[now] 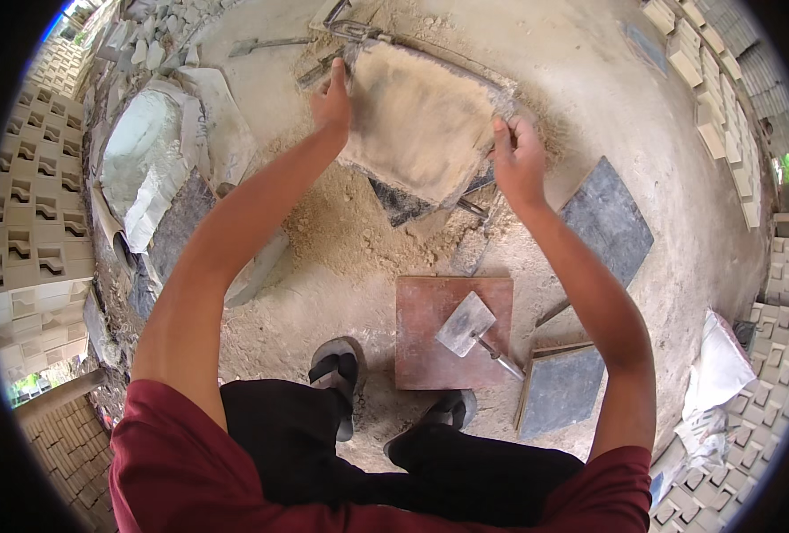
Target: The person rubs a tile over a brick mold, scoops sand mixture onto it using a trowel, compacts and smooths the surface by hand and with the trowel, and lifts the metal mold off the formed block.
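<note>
A square slab (421, 120), its top coated in pale sandy powder, is held slightly tilted between my hands. My left hand (330, 105) grips its left edge, one finger pointing up and the others partly hidden. At the right edge my right hand (519, 162) is closed, thumb on top and fingers curled by the corner. Behind and under the slab shows a metal frame (350, 29) with bars, partly covered. A dark square plate (394, 202) peeks out below the slab. Loose sand (337, 218) lies around it on the ground.
Nearer my feet, a trowel (467, 325) rests on a reddish square board (421, 364). Dark square plates (608, 218) and a stack of plates (561, 391) lie to the right. An opened sack of white powder (141, 147) stands left. Patterned blocks (43, 191) are stacked along the sides.
</note>
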`<action>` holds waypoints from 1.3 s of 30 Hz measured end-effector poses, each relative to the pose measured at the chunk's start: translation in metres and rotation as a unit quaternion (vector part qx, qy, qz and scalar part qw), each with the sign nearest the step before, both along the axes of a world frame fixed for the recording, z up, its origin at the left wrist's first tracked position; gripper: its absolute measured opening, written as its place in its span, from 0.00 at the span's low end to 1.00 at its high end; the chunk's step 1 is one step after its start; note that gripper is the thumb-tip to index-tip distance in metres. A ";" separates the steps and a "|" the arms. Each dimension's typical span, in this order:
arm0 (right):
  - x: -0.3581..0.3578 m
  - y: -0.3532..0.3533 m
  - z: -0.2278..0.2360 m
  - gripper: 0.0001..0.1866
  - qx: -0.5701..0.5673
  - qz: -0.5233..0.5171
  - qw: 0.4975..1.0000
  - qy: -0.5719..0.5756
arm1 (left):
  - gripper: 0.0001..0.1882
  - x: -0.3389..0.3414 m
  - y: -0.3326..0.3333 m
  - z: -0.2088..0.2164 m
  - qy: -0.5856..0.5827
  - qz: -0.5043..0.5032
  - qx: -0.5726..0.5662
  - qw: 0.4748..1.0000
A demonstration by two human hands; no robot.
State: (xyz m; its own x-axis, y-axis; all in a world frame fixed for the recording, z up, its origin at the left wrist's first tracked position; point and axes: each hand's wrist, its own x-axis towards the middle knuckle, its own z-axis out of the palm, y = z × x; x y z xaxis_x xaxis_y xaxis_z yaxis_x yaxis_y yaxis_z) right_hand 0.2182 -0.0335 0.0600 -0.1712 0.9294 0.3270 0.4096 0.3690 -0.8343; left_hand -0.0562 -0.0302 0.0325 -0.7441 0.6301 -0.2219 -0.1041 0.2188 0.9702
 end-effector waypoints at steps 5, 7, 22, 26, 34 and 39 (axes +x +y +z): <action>-0.007 -0.024 0.008 0.15 0.001 0.050 0.999 0.008 | 0.47 -0.022 -0.025 0.012 0.024 -0.113 0.095 0.989; 0.003 -0.032 0.007 0.15 0.006 0.053 0.998 -0.014 | 0.50 -0.004 -0.031 0.027 -0.024 -0.130 0.096 0.987; -0.007 -0.073 0.035 0.18 -0.025 0.152 0.979 -0.137 | 0.58 -0.048 -0.055 0.018 0.075 -0.141 -0.025 0.987; 0.013 -0.069 0.041 0.25 0.047 0.116 0.990 -0.060 | 0.53 -0.037 -0.065 0.030 0.044 -0.195 -0.032 0.979; -0.001 -0.022 0.032 0.41 0.000 0.011 0.999 -0.048 | 0.34 -0.037 -0.088 0.029 0.073 -0.141 0.043 0.986; -0.047 -0.036 0.024 0.44 -0.073 0.102 0.992 -0.024 | 0.30 -0.047 -0.119 0.014 0.092 -0.118 0.082 0.985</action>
State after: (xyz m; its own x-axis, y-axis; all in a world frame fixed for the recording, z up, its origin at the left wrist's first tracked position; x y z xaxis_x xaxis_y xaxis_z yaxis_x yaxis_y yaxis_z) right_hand 0.1707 -0.0699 0.0842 -0.3724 0.9109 0.1778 0.3793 0.3242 -0.8666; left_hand -0.1036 -0.1494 0.0470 -0.5904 0.8068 0.0232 0.1121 0.0535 0.9923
